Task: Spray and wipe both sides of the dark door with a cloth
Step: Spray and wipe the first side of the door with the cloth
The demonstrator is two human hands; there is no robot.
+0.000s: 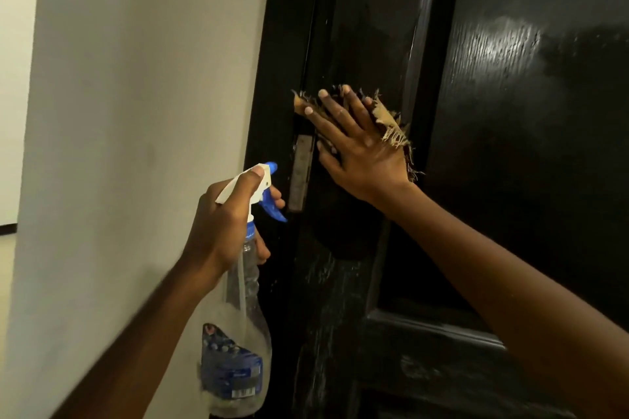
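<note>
Two hands at work. Right hand [357,150] lies flat w/ fingers straight & spread, pressing a tan, frayed-edged rag cloth [388,122] against the glossy black wooden door [510,129]. It is palm pressure only, no curl round the cloth. The cloth shows just at its edges, past the fingertips & the little-finger side.

Left hand [221,224] grips the neck of a clear plastic spray bottle w/ white-and-blue trigger head [238,367]. Its fingers are curled round it, w/ one on the blue trigger & another along the top of the white head.

Landmark: dull grey metal plate [301,173] on the door's edge, prob. a hinge, though it's too dim to be sure.
- Right hand & cloth sit just right of & above the plate, thumb tip close beside it.
- Bottle nozzle is just left of the plate & faces it; the bottle body hangs below-left.
- Black door frame [272,78] runs up left of the plate, w/ the off-white wall [136,112] further left.
- Door panel right of the plate shows a streaky sheen.
</note>
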